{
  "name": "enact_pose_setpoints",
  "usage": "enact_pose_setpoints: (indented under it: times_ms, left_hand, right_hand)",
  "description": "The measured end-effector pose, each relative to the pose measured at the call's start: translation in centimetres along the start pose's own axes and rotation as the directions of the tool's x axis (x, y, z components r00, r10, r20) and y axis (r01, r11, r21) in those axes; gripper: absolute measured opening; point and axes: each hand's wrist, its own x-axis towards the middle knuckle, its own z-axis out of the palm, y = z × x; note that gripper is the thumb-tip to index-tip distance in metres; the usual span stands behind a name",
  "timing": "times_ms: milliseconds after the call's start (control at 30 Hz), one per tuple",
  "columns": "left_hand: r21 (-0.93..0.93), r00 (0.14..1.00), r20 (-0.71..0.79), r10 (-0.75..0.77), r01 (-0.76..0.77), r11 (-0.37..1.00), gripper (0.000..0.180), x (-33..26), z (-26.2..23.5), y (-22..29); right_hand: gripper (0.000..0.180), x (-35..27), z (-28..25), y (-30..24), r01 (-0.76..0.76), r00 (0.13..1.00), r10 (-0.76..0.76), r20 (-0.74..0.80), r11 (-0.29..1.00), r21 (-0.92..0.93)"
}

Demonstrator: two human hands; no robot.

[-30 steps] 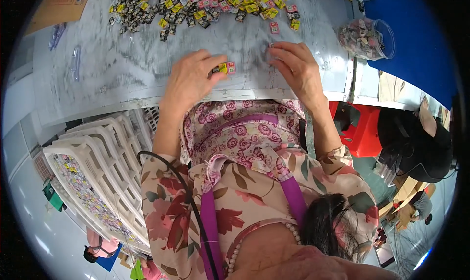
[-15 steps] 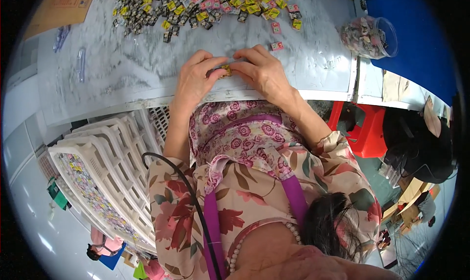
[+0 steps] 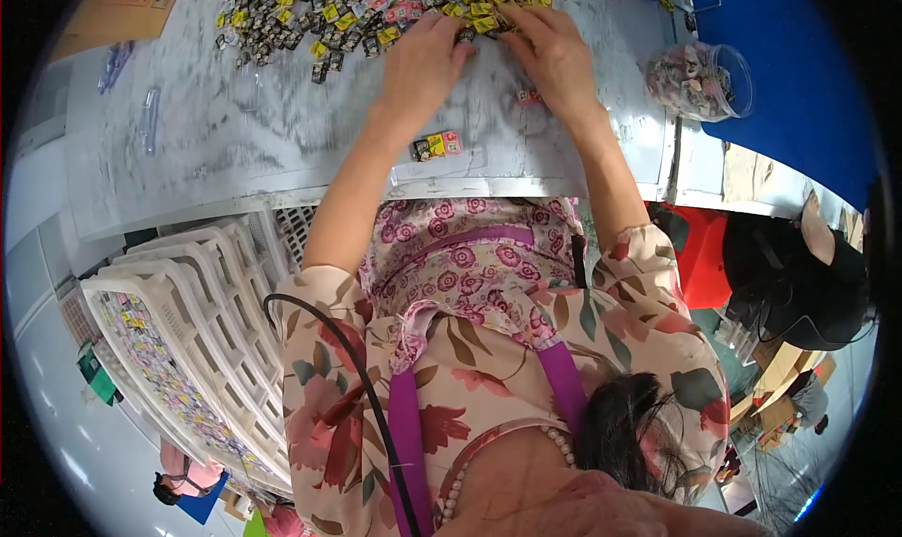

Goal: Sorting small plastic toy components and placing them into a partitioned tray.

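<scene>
Small flat rectangular pieces (image 3: 272, 20) in black, yellow, pink and white lie heaped along the far side of the table. My left hand (image 3: 425, 72) reaches to the near edge of this heap, thumb apart from the fingers, its fingertips among yellow and black pieces. Across from it, my right hand (image 3: 556, 62) has its index finger stretched over the yellow pieces and its thumb below. No piece is plainly held in either hand. Close to the table's front edge sits a short row of pieces (image 3: 437, 146), black, yellow and pink side by side. One pink piece (image 3: 528, 96) lies beside my right hand.
A clear plastic jar (image 3: 695, 81) of pieces lies on its side at the right, near a blue surface (image 3: 785, 67). Cardboard (image 3: 122, 11) covers the far left corner. Stacked white crates (image 3: 178, 283) stand below at left, a red stool (image 3: 700, 255) at right.
Both hands have moved from the table's front edge forward to the heap, leaving the small row of pieces uncovered. One of the two loose pink pieces near the right hand no longer shows.
</scene>
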Motion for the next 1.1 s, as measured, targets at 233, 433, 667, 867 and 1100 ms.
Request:
enact_pose_setpoints:
  times_ms: [233,433,667,867,1100]
  left_hand:
    - [0.053,0.997,0.027,-0.075,0.073,0.996,0.018,-1.2,-1.2,-1.2]
    - [-0.097,0.980,0.167,-0.111,0.128,0.987,0.021,-3.8,-4.1,-1.9]
    - [-0.176,0.980,0.197,-0.009,0.045,0.983,0.024,-4.1,-4.3,-2.9]
    - [-0.204,0.976,0.109,-0.189,0.208,0.957,0.022,-5.3,-4.8,-2.1]
    - [-0.196,0.969,0.155,-0.192,0.221,0.955,0.026,-5.5,-4.1,-1.8]
  right_hand:
    - [0.026,0.5,-0.1,1.5,-0.046,0.997,0.036,0.068,0.987,0.155]
    - [0.020,0.6,-1.9,-1.7,-0.351,0.891,0.175,0.419,0.851,0.391]
    - [0.025,-0.2,2.1,-3.3,-0.050,0.918,-0.070,0.389,0.956,0.291]
    - [0.028,-1.2,-1.1,-3.6,-0.234,0.871,0.077,0.485,0.933,0.272]
    - [0.026,-1.8,0.7,-4.5,-0.047,0.940,-0.019,0.341,0.982,0.183]
